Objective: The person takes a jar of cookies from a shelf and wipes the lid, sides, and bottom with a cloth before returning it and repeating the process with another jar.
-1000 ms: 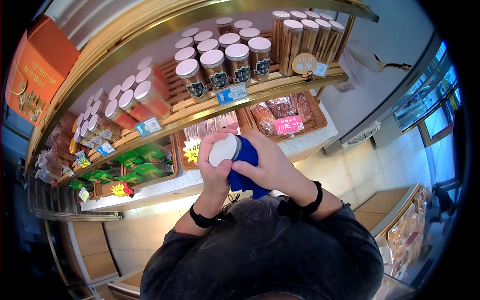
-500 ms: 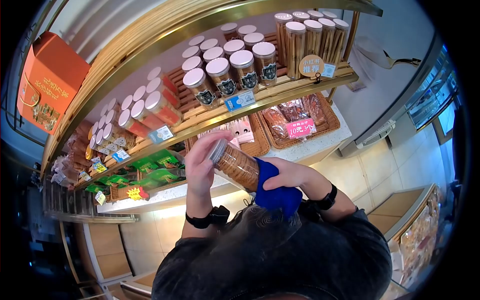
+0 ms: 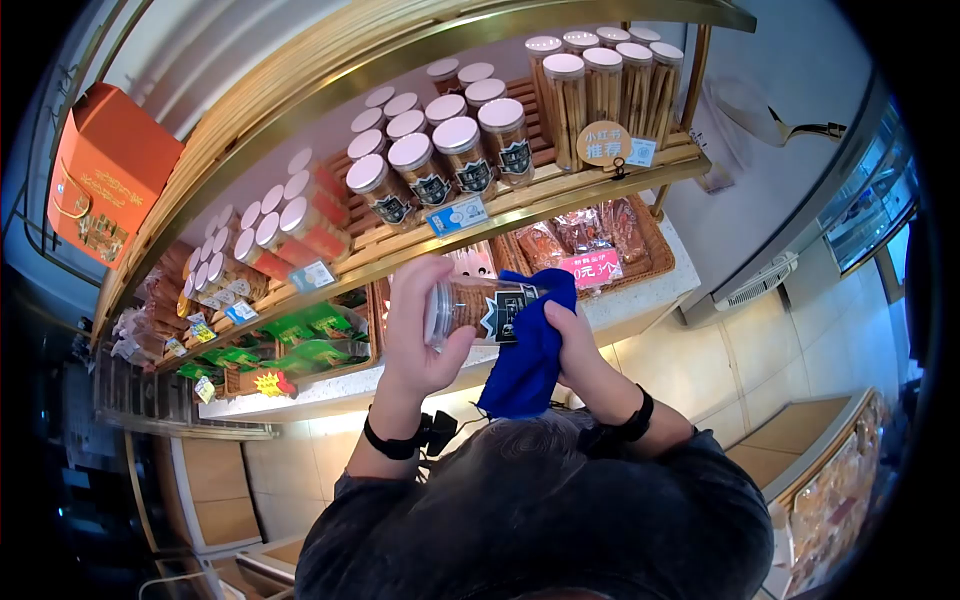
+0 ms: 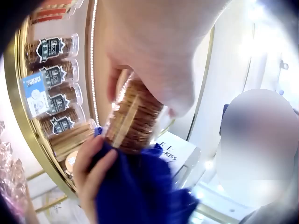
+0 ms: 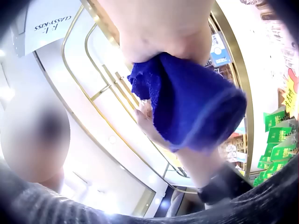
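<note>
Cookie jar (image 3: 480,310) base hidden under blue cloth (image 3: 525,355), gripped by both hands (image 3: 415,335) (image 3: 580,345), before shelf (image 3: 560,185) jars.

Wooden shelf and tabletop in front of me

The slatted wooden shelf (image 3: 560,185) with its gold edge carries rows of silver-lidded cookie jars (image 3: 440,160), a cluster of tall stick-biscuit jars (image 3: 600,85) at its right end, and red-filled jars (image 3: 290,225) further left, with small price tags (image 3: 458,215) clipped along the front. Below it, the pale speckled tabletop (image 3: 640,295) holds wicker baskets (image 3: 655,235) of bagged snacks with a pink price sign (image 3: 592,266), and a tray of green packets (image 3: 300,340) to the left. An orange gift box (image 3: 105,170) sits on the top shelf (image 3: 250,120).
</note>
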Available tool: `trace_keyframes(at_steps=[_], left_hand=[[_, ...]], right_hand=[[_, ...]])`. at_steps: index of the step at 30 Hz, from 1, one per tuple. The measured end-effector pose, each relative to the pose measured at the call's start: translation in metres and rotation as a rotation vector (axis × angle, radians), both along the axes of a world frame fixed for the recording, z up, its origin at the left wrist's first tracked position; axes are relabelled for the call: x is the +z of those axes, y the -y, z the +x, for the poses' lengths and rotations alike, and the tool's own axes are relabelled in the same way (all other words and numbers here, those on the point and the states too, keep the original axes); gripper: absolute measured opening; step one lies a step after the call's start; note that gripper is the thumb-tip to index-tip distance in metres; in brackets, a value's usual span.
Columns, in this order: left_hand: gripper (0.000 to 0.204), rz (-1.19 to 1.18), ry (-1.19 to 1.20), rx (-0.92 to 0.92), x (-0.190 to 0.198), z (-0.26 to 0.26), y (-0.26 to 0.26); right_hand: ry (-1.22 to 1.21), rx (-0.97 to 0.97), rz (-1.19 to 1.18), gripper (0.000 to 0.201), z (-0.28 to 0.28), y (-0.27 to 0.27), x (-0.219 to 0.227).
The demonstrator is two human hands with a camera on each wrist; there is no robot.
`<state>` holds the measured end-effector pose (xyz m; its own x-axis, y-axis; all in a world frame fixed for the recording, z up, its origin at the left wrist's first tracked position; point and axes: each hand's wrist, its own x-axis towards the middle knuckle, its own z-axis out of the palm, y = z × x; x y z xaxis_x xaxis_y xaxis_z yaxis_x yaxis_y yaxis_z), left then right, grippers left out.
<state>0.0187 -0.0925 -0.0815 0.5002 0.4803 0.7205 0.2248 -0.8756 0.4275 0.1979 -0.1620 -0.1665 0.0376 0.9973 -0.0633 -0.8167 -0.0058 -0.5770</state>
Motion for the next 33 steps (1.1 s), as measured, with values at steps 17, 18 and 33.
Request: trace_keyframes(at_steps=[17,18,33], left_hand=[[0.065,0.256,-0.342,0.084,0.062,0.112,0.039],[0.063,0.333,-0.32,0.125,0.067,0.112,0.034],[0.054,0.025,0.17,0.513,0.059,0.058,-0.12]], right_hand=[[0.265,-0.428,-0.017,0.029,0.095,-0.039,0.017],[0.233,-0.367,-0.016,0.027,0.101,-0.036,0.024],[0.148,0.014,-0.073,0.024,0.129,-0.012,-0.008]])
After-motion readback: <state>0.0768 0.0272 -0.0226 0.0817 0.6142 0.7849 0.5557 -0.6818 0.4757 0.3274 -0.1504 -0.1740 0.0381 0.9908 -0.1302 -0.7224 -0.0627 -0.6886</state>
